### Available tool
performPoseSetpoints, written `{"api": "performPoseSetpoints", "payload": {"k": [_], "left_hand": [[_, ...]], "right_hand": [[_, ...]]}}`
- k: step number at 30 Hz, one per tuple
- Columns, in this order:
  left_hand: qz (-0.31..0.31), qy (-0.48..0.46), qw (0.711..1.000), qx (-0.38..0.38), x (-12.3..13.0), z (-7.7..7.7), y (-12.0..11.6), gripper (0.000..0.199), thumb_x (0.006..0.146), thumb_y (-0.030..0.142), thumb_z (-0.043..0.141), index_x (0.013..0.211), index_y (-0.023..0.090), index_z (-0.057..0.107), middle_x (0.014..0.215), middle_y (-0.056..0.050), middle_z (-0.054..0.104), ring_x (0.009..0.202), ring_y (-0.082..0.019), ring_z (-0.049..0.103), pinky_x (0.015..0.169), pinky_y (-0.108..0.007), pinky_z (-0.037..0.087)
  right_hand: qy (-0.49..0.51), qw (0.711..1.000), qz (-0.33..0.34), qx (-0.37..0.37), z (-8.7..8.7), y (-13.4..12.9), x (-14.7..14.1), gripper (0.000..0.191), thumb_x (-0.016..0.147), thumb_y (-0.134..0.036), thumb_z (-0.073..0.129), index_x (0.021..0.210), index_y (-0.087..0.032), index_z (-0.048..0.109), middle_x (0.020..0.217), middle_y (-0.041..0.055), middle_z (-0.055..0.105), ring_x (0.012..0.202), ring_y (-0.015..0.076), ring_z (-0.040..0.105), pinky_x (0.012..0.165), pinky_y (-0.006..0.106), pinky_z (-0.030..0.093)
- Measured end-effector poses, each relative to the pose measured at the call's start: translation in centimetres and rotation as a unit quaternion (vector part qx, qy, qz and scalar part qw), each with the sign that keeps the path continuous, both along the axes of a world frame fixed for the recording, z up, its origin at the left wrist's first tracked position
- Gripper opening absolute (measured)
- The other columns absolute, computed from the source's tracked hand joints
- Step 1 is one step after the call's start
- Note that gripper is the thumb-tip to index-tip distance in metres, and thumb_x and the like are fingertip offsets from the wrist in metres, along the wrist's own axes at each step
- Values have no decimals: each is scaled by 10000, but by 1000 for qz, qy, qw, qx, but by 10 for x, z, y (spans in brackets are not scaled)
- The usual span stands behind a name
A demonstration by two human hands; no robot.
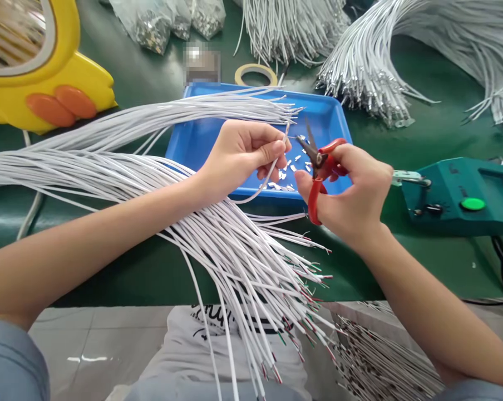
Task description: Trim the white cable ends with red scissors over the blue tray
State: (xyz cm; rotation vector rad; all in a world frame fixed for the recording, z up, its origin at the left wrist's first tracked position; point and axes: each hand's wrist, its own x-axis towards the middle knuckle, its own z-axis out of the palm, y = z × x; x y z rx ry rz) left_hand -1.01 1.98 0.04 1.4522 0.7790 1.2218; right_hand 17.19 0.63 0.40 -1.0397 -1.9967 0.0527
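My left hand [247, 153] pinches one white cable [262, 186] near its end, above a blue tray [193, 139]. In my right hand [355, 189] is a pair of red-handled scissors [318, 161], fingers and thumb through the loops. The blades are apart and point toward the cable's tip, close to a thin stripped end. Small white scraps [291, 167] lie in the tray. Under my left forearm spreads a thick bundle of white cables [235, 245], with red and green wire ends showing at the near side. Another cable bundle [172, 111] rests its ends over the tray.
A teal machine with a green button [472, 204] stands at the right. Behind the tray are a tape roll [255, 69], plastic bags of small parts [151, 28] and more cable bundles [360, 72]. A yellow duck-shaped object [68, 83] is at the left. More cables [385, 356] lie below the table edge.
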Motion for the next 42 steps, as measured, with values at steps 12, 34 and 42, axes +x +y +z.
{"api": "performPoseSetpoints", "payload": {"k": [12,34,42], "left_hand": [[47,54,997,-5,2,4,-3,209,791,307,722,722,133,631,611,-3,621,482,-68,568,440,-187,447],[75,87,993,1,3,3,-2,254,784,170,684,560,153,566,538,3,564,462,-60,492,422,-207,414],[75,73,994,-27,2,2,-1,205,787,128,628,584,145,601,545,-3,572,451,-69,485,419,-226,377]], "right_hand": [[-148,980,-104,-85,-3,5,3,293,775,-424,618,905,-167,671,717,52,669,599,166,573,569,302,382],[-202,974,-68,-80,-1,3,8,438,829,-584,555,635,-196,616,442,24,476,414,127,415,470,318,260],[-200,973,-84,-75,-2,5,10,374,815,-552,588,816,-191,683,546,54,590,474,170,510,499,329,321]]}}
